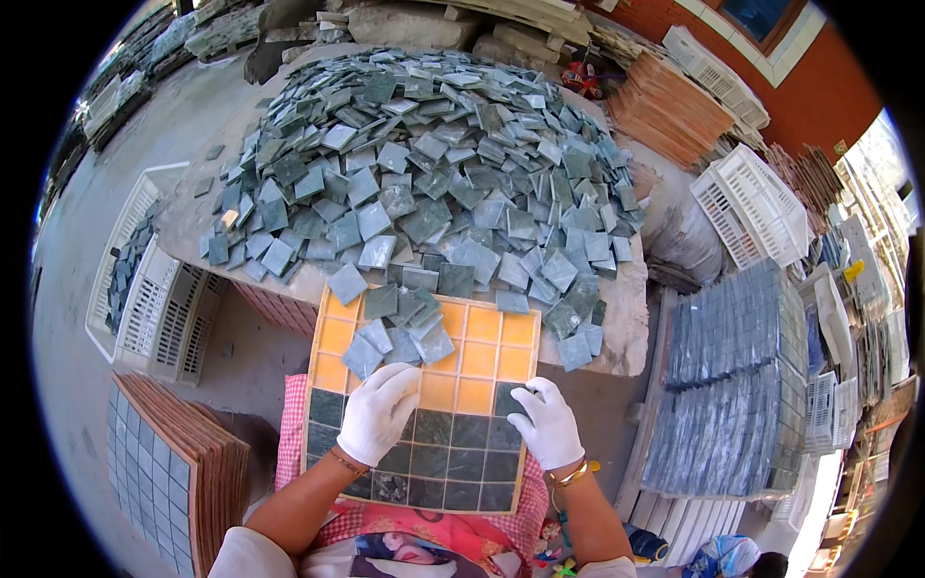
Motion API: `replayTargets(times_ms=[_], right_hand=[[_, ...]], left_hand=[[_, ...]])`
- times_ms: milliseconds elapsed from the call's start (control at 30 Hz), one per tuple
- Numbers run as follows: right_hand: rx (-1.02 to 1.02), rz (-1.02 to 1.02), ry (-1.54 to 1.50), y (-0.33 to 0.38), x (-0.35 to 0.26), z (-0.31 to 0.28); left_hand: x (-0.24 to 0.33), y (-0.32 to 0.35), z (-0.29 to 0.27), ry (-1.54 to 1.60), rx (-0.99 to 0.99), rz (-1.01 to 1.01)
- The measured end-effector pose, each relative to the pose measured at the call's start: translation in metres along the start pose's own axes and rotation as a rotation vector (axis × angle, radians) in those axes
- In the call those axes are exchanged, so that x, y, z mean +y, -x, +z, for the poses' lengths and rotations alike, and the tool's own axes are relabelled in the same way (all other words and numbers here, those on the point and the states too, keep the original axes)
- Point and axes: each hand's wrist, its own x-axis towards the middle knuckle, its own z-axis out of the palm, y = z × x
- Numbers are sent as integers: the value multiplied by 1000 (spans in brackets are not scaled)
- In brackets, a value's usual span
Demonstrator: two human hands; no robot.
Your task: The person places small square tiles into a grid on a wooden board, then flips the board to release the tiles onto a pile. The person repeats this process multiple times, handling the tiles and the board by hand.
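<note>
A wooden grid frame (537, 332) with an orange-yellow base lies over my lap, its far edge against a stone table. Dark green square stone tiles (434, 427) fill its nearer rows, and orange cells show in the farther ones. Loose tiles (433, 342) lie piled over its upper middle. My left hand (381, 412), white-gloved, is closed just below that small pile; anything in its fingers is hidden. At the frame's right edge, my gloved right hand (549, 424) has thumb and forefinger at the edge of a green stone tile (507, 398) in the rightmost column.
A big heap of loose tiles (424, 183) covers the stone table (626, 332). Stacked tiled panels (154, 462) stand at left, near white plastic crates (173, 299). Wrapped tile stacks (718, 385) sit at right, with another white crate (752, 207) beyond.
</note>
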Motion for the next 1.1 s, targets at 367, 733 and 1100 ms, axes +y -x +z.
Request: replayTargets(times_ms=[367,733,1100], right_hand=[[11,-71,21,-51,-16,-2],[120,-145,-16,-98,-55,54],[-358,239,-575,-91,7,-17]], left_hand=[[11,-41,21,-585,-13,67],[-21,-61,-10,-243,-43,151],[-27,-88,31,-742,-18,277]])
